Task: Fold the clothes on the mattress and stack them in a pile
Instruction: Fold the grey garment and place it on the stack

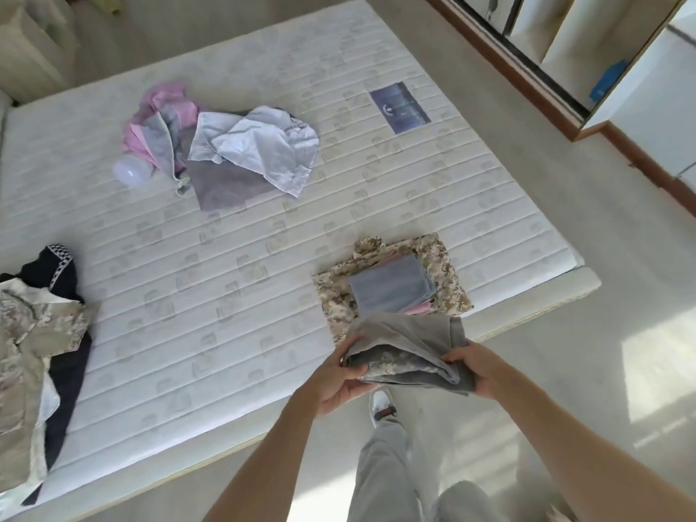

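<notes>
Both hands (406, 367) pinching folded grey garment (408, 356) above near-right pile (393, 284); uneven release risks unfolding, toppling pile off mattress (263, 239) edge.

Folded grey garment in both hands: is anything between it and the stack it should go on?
Nothing visible. The folded grey garment, held by the left hand and right hand, hangs just in front of the pile, whose top grey piece lies bare.

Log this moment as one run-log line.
left hand: grips folded grey garment | right hand: grips same | held above pile | unfolded heaps remain on mattress
</notes>
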